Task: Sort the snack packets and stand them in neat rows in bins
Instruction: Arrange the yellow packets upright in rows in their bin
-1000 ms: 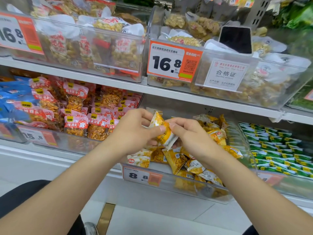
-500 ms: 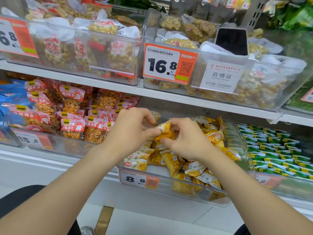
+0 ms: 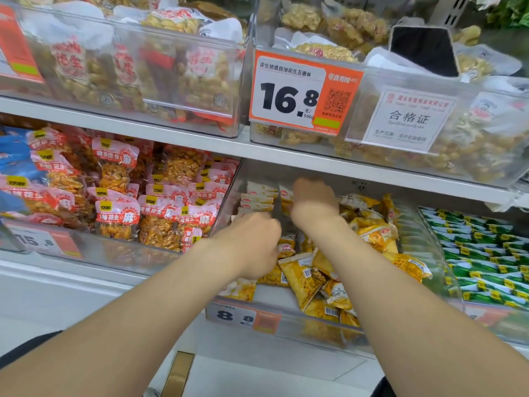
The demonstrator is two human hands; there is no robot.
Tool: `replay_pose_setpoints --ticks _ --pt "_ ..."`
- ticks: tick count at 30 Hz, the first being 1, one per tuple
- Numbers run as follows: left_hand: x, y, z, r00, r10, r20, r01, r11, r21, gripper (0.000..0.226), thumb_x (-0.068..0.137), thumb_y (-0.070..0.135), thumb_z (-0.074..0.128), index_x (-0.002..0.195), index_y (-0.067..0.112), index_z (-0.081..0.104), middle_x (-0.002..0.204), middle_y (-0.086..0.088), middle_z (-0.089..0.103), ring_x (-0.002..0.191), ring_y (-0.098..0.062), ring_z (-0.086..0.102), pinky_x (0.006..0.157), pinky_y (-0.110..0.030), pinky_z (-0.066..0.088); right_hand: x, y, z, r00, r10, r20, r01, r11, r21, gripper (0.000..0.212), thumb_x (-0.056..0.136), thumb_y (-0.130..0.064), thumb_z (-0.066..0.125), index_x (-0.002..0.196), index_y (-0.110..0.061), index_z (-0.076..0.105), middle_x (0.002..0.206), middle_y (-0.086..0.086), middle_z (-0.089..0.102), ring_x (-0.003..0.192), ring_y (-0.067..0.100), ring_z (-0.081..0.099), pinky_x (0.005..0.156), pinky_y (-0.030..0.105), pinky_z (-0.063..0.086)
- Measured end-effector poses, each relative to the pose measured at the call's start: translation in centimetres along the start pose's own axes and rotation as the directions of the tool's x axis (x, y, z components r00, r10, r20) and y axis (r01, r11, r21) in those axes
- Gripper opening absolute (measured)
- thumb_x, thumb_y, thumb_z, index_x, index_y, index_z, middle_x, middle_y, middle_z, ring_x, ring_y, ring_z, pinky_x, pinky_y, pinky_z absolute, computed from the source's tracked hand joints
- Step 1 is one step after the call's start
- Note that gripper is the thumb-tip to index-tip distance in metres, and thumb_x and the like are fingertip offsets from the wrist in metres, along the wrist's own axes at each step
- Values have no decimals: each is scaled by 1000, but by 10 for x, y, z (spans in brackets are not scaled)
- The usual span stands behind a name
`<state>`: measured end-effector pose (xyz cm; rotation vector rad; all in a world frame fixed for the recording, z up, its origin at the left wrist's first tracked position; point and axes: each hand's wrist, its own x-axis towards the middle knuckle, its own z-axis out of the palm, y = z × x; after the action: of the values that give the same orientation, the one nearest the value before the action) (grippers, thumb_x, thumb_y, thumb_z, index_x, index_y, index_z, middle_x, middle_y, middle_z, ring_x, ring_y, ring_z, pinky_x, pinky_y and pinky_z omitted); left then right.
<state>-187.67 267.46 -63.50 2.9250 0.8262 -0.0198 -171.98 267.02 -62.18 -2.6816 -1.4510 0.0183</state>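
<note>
**Head view.** Both hands work inside the clear bin [image 3: 286,322] under the white shelf board [image 3: 186,138]. Red peanut packets [image 3: 120,213] are binned to its left and green packets [image 3: 486,253] to its right.

The left hand [image 3: 252,245] sits at the near left of the bin, knuckles up. Its fingers are curled under and hidden, so it cannot be told whether they pinch a packet. The right hand [image 3: 313,202] reaches toward the far side and is blurred (the state of its fingers likewise cannot be told).

The yellow snack packets [image 3: 303,277] lie in a loose heap across the near and right part of the bin. A few upright packets [image 3: 257,196] form a row at the far left.

By their look, the packets are light, puffed film pillows with slick faces and crushable contents. They are best taken by the flat crimped end seam, or lightly across the side edges, never squeezed at the belly.
</note>
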Motion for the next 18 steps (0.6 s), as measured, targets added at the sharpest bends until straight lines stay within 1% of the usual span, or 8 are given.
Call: replay_pose_setpoints --ticks 2,5,7,10,12,14,16,18 --pt "5 -4 0 997 -15 73 17 1000 -19 21 103 32 55 108 11 57 123 -18 59 112 -39 61 91 -44 54 11 1 4 998 -55 25 54 998 36 42 96 -15 72 137 -14 63 136 11 65 124 32 64 93 36 54" --pt "8 -7 -1 994 -29 107 32 999 -27 17 101 32 56 96 18 47 117 -16 61 104 -39 63 87 -50 58 18 5 11 994 -85 70 79 993 86 39 95 -12 72 132 -10 63 131 12 65 119 31 65 80 30 49" --pt "9 -5 -2 992 -30 122 30 1000 2 17 102 32 55 96 19 47 117 -16 60 104 -39 63 86 -50 58 21 9 14 994 -77 75 68 991 114 37 96 -12 70 132 -10 62 130 12 65 119 30 64 81 30 48" --pt "9 -3 -5 989 -37 145 34 999 27 21 103 34 55 104 13 59 119 -17 60 104 -38 63 85 -47 59 20 4 14 999 -41 23 38 992 122 30 99 -11 65 129 -10 64 129 13 65 122 32 64 89 35 53" --pt "9 -2 -6 984 -52 172 48 998 28 24 104 33 55 110 11 62 119 -16 59 102 -36 64 84 -47 59 19 -5 16 999 -42 15 40 993 115 25 99 -4 63 123 -8 66 124 15 65 120 34 64 88 37 54" --pt "8 -1 -6 982 -56 182 53 998 25 16 104 26 54 107 12 60 119 -15 58 100 -35 63 84 -47 59 20 -11 19 997 -72 34 67 988 139 22 99 0 61 118 -7 68 115 13 65 117 33 65 82 34 50" --pt "7 -1 -5 980 -58 189 53 998 31 12 103 21 52 108 11 58 121 -14 56 102 -34 62 86 -47 58 23 -9 21 995 -89 45 81 983 162 19 97 -5 66 116 -8 71 112 11 68 115 31 67 82 32 52" --pt "6 -4 -5 981 -50 190 45 999 30 16 103 18 51 114 10 60 123 -13 53 105 -34 61 87 -46 57 23 -3 18 998 -55 39 48 987 153 31 95 -21 75 121 -7 69 120 11 69 117 31 67 87 34 55"
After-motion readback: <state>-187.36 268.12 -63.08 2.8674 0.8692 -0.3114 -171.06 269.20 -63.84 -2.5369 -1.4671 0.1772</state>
